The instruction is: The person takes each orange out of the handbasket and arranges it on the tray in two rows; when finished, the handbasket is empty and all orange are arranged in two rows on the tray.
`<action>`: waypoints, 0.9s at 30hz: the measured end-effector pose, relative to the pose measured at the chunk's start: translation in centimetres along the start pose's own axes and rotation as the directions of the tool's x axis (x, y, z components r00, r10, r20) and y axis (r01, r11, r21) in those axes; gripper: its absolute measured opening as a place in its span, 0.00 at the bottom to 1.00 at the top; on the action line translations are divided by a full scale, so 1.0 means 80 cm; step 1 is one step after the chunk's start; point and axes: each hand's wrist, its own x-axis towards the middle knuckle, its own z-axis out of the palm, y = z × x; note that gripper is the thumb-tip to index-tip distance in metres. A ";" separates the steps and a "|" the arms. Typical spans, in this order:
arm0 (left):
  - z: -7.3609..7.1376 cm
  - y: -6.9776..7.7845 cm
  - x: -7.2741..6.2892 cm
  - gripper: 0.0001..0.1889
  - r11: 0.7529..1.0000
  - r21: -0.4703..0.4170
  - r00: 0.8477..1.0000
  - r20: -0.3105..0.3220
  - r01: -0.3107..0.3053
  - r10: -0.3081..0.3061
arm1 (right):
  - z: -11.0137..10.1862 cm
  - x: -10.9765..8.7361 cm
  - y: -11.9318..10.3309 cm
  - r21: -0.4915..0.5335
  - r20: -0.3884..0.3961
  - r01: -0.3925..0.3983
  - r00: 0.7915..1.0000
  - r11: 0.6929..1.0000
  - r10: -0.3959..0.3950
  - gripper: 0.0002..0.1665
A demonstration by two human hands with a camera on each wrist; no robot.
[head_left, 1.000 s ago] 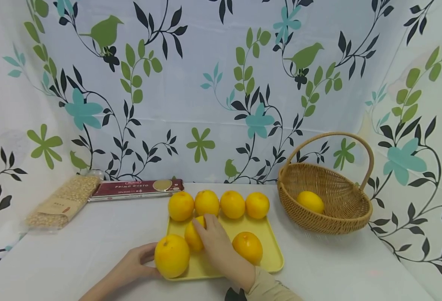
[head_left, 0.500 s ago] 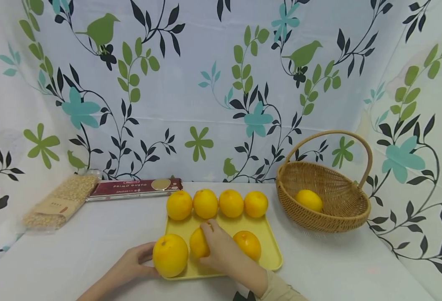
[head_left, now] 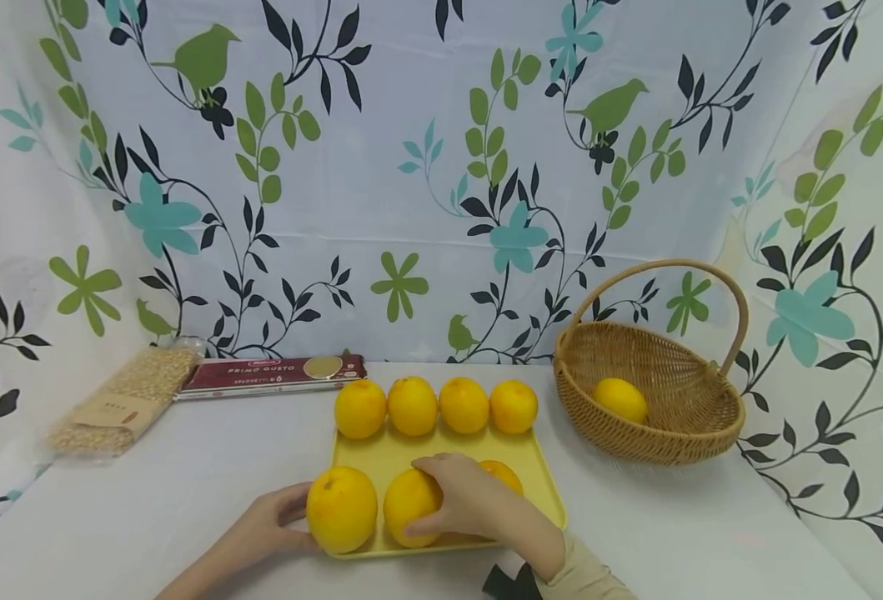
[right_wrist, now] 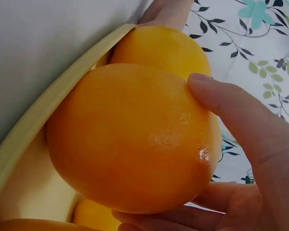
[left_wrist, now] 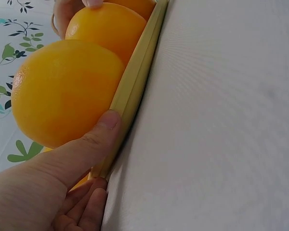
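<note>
My right hand [head_left: 479,500] holds an orange [head_left: 407,504] in the front row of a yellow tray [head_left: 449,452]. In the right wrist view, its thumb presses one side of that orange [right_wrist: 130,139] while the fingers curl beneath. At the tray's front left corner, my left hand [head_left: 279,521] grips the rim, the thumb [left_wrist: 108,120] lying along it in the left wrist view. Just beside that hand sits another orange [head_left: 342,510], near the held one. A third front orange [head_left: 503,475] is partly hidden behind my right hand. Several oranges [head_left: 464,406] line the tray's back edge.
Right of the tray stands a wicker basket [head_left: 666,446] with a tall handle and one yellow fruit [head_left: 619,400] inside. At the back left lie a dark red spaghetti pack [head_left: 272,377] and a clear bag of pale grains [head_left: 122,404]. A patterned cloth [head_left: 441,208] hangs behind.
My right hand has brought the held orange forward and right, from mid-tray to the front row. The left hand stays at the tray's corner.
</note>
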 end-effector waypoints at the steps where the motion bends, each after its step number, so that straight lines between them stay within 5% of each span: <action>1: -0.001 0.000 0.000 0.41 1.000 0.007 1.000 -0.002 0.000 0.000 | -0.001 0.000 0.000 0.005 0.013 0.005 1.000 1.000 -0.005 0.48; 11: -0.006 -0.002 -0.003 0.40 1.000 0.005 1.000 -0.003 0.003 -0.003 | -0.006 0.001 -0.006 -0.057 0.039 0.052 0.998 0.997 -0.050 0.51; 16: -0.004 -0.004 -0.005 0.40 1.000 -0.014 1.000 0.002 0.012 -0.012 | -0.018 -0.007 -0.003 0.051 0.019 0.038 0.999 0.998 -0.039 0.53; 23: -0.001 -0.003 -0.003 0.39 1.000 -0.005 1.000 0.002 0.007 -0.007 | -0.082 -0.031 0.030 0.151 -0.152 0.094 0.986 0.984 -0.071 0.46; 27: -0.001 -0.003 -0.002 0.40 1.000 -0.001 1.000 -0.010 0.005 -0.005 | -0.130 -0.048 0.063 0.170 -0.247 0.043 0.969 0.984 0.000 0.41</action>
